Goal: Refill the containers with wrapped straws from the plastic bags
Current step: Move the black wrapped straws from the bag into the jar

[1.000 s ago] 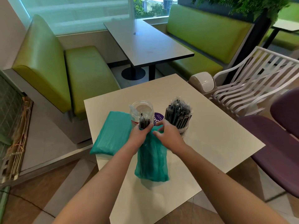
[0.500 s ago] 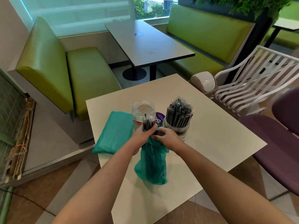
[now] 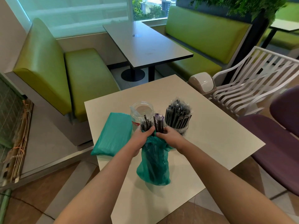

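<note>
1. The pale square surface [image 3: 218,143] carries all the task's things, grouped toward its left and middle.
2. A closed teal plastic bag [image 3: 113,135] lies flat at the left of the surface, its long axis running from near to far.
3. An open teal bag [image 3: 153,167] stands almost upright in the middle, its bottom on the surface near the person and its mouth pointing up and away.
4. The right-hand container [image 3: 181,130], a clear jar, is packed with black wrapped straws [image 3: 177,113] that stand on end and fan slightly outward at the top.
5. The left-hand clear jar [image 3: 141,112] stands just beyond the open bag and looks nearly unfilled.
6. The left hand [image 3: 141,138] grips the bag's gathered mouth on the left, its fingers curled round the plastic and a bundle of straws [image 3: 146,124] that rises out of it, tips pointing up and away.
7. The right hand [image 3: 171,137] grips the mouth's right side, its fingers curled round the plastic and a second small bundle [image 3: 159,123], also upright.
8. Both bundles stand just in front of the two jars, between them.
</note>
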Tool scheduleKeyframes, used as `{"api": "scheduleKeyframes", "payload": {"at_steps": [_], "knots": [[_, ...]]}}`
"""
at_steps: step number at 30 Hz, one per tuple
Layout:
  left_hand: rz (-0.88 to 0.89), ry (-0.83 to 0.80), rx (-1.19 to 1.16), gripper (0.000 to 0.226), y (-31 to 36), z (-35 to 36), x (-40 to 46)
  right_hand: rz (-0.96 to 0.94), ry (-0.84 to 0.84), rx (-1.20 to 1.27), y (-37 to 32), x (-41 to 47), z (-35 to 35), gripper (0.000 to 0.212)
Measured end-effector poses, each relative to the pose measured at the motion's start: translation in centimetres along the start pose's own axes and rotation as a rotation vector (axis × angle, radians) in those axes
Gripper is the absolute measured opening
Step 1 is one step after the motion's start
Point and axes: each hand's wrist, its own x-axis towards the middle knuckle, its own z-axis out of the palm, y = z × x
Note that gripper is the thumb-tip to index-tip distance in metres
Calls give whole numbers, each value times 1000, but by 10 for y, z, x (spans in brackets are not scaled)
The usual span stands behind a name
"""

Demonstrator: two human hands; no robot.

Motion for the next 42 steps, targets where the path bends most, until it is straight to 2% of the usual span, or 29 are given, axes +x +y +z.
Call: {"api": "scheduleKeyframes", "payload": {"at_steps": [6,10,17,25,29,32,35,39,42], "knots": [[-13,72,93,36,-3,5,5,-28,-8,-32,-5,-2,-7,28],[34,122,250,30,-1,11,8,-99,96,-110,-14,-4,-12,27],[166,78,532,29,11,27,12,-295,224,-104,-48,-14,-38,18],[126,67,692,47,12,41,22,-562,490,-24,-99,-34,-80,15],[85,110,674,52,16,52,27,-671,468,-97,-106,-39,-86,11],[59,137,661,63,18,61,29,-655,404,-190,-95,-37,-82,15],[47,149,670,69,17,64,30,-597,408,-266,-80,-29,-81,20],[75,137,619,62,11,61,35,-398,442,-443,-51,-13,-80,26],[99,133,632,52,10,62,36,-350,524,-688,-31,-5,-76,38]]}}
